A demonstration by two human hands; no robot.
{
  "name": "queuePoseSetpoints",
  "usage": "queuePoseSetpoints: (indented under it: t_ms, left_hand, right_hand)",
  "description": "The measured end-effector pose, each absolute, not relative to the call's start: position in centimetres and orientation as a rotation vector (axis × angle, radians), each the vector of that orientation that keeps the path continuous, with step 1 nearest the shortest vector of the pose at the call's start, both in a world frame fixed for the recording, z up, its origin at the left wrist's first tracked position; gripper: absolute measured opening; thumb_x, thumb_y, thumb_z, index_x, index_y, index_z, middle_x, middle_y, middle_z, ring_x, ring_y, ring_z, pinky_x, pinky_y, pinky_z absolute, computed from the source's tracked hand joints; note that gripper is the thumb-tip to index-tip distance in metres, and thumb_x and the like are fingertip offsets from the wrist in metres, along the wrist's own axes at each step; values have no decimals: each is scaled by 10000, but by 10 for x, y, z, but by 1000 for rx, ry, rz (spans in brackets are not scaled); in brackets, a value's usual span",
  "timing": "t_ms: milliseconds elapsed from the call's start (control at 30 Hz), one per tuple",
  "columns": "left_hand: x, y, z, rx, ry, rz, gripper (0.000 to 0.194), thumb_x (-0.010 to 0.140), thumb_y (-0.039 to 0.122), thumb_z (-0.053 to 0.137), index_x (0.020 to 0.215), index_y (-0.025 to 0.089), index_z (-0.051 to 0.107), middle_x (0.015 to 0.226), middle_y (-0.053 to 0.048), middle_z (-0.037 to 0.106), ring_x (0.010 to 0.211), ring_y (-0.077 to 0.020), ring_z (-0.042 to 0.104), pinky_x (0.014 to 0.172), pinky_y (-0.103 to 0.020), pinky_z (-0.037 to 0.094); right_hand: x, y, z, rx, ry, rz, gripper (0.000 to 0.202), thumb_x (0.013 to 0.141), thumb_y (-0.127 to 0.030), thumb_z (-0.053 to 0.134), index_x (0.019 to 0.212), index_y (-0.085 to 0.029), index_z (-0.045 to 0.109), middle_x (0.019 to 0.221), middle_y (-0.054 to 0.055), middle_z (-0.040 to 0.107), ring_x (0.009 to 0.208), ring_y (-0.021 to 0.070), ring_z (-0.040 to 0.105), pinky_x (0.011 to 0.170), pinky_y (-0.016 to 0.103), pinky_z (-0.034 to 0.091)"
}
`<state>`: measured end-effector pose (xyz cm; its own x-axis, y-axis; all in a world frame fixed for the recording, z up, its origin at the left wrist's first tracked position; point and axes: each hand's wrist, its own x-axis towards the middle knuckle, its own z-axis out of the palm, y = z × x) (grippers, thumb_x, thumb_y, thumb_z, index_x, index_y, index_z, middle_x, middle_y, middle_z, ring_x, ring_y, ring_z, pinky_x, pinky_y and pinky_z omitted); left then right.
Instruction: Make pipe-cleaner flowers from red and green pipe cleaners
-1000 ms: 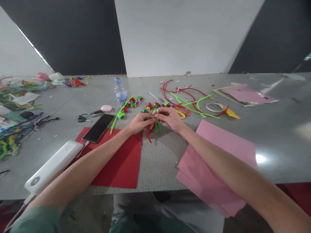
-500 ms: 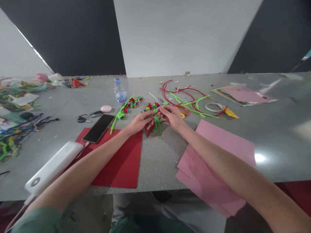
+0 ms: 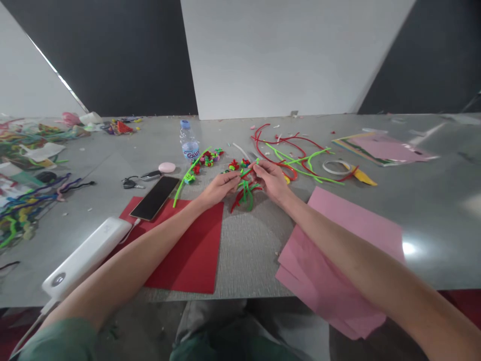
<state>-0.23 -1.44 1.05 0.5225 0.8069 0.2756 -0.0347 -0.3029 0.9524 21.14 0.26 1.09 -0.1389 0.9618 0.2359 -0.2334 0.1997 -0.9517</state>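
Note:
Between my two hands, red and green pipe cleaners (image 3: 247, 173) are held just above the table. My left hand (image 3: 222, 187) pinches their left end, fingers pressed together. At the other end, my right hand (image 3: 271, 179) grips them between thumb and fingers. Right below lies a small bunch of short red and green pipe cleaner pieces (image 3: 246, 196). Behind the hands sit small twisted red, green and blue pipe cleaner shapes (image 3: 235, 164). A longer cluster of such shapes (image 3: 206, 159) lies to the left, beside a light green pipe cleaner (image 3: 182, 187).
A water bottle (image 3: 189, 142) stands behind. Leftward are a phone (image 3: 155, 198), a power bank (image 3: 87, 255), keys (image 3: 131, 184) and red paper (image 3: 188, 250). Rightward lie loose red and green pipe cleaners (image 3: 300, 159), a tape ring (image 3: 335, 167) and pink paper (image 3: 349, 220).
The view has shifted slightly, so the table things appear a little further right. Both hands still hold the pipe cleaners, with the fingers slightly repositioned.

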Motion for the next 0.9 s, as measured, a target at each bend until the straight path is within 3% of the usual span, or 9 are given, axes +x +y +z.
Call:
queuePoseSetpoints:
  t_ms: [267,433,633,900]
  left_hand:
    - [0,-24,12,1765,740,900,438,1068,586,539,1114,156,611,615,67,477,544,-108,413,555,-237,339]
    - [-5,-22,5,1848,944,925,406,1084,401,485,1338,149,677,626,47,536,559,-132,472,578,-237,367]
    - [-10,-22,6,2043,1175,991,335,1068,351,511,1128,169,785,788,-21,689,702,-151,599,690,-251,405]
    - [-16,-29,5,1966,1190,904,427,1119,431,432,1063,149,748,637,23,527,583,-129,459,587,-237,327]
  right_hand:
    - [216,0,14,-908,-1414,1003,277,828,-481,807,919,-220,813,693,-17,638,634,137,575,634,289,488]
    - [217,-5,14,-992,-1499,864,178,815,-371,750,893,-217,793,717,-10,660,610,134,551,586,271,432]
    - [215,-9,10,-996,-1527,876,140,827,-344,727,867,-219,776,780,15,723,619,142,584,587,265,463]
    - [216,-10,8,-976,-1467,889,119,879,-335,734,870,-221,764,801,14,716,677,149,599,630,272,476]
